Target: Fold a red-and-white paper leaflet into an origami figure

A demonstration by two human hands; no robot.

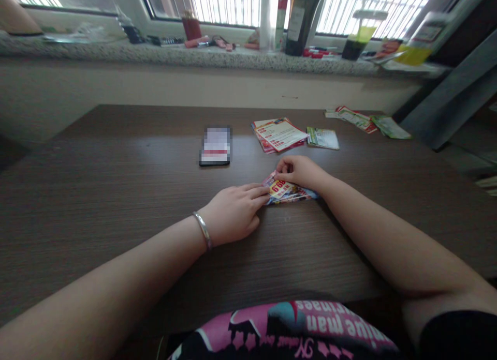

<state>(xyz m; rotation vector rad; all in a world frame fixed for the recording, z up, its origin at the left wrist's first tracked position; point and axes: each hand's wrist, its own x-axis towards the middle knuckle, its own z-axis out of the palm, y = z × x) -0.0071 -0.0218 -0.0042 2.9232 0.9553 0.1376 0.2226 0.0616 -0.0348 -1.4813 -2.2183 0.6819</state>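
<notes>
in the grip: leaflet (pixel 282 188), thin printed paper, looks glossy. under the grip: tabletop (pixel 135 189), dark wood-grain, smooth, carries a soft sheen. beyond the grip: leaflet pile (pixel 280 135), printed paper. left of it, nearer: bangle (pixel 202 229), polished silvery metal. far beyond: windowsill (pixel 151 54), speckled stone look. nearest: shirt (pixel 285 330), printed cloth.

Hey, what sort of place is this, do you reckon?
Probably a room in a home: a wood-grained table stands below a window, and its speckled sill holds assorted bottles.
</notes>
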